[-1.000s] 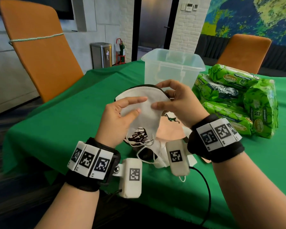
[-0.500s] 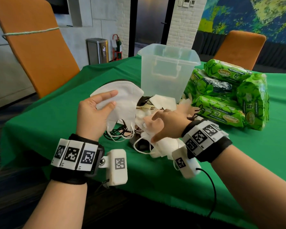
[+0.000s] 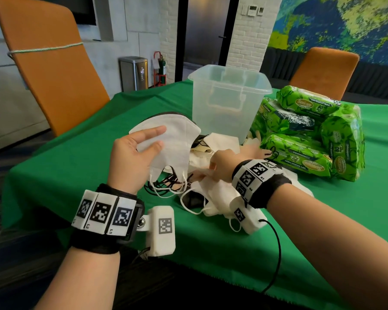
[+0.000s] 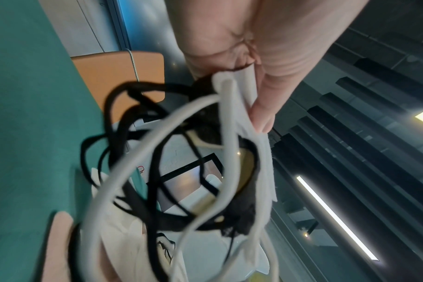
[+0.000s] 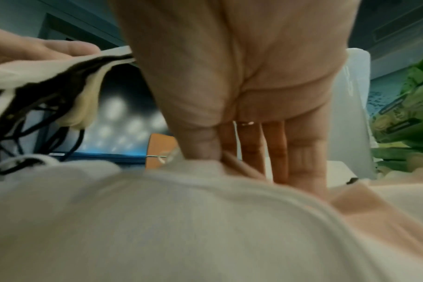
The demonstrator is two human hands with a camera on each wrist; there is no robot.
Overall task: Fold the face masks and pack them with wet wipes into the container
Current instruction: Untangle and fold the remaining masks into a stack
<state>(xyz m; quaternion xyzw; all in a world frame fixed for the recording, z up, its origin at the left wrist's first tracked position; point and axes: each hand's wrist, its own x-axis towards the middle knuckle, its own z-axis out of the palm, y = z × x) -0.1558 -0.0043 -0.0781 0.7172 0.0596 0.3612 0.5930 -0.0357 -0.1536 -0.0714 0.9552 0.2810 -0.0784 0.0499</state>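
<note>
My left hand point(image 3: 152, 139) holds up a small stack of folded face masks point(image 3: 177, 142), white in front and a black one behind; thumb and fingers pinch them, and their white and black ear loops point(image 4: 157, 137) dangle below. My right hand point(image 3: 217, 162) lies palm down on the loose pile of white masks point(image 3: 213, 193) on the table. Its fingers are stretched forward and the thumb point(image 5: 198, 148) pinches a fold of a white mask point(image 5: 181, 209). The clear plastic container point(image 3: 229, 104) stands open behind the pile. Green wet wipe packs point(image 3: 300, 135) are stacked to its right.
A green cloth covers the table point(image 3: 76, 157), whose front edge runs just below my wrists. One orange chair point(image 3: 54, 74) stands at the left side and another point(image 3: 323, 70) behind the wipes. A cable trails from my right wrist over the table edge.
A second ago both hands held the masks in front of the container. The right hand let go and dropped onto the pile; the left hand carried the folded masks left and keeps them raised.
</note>
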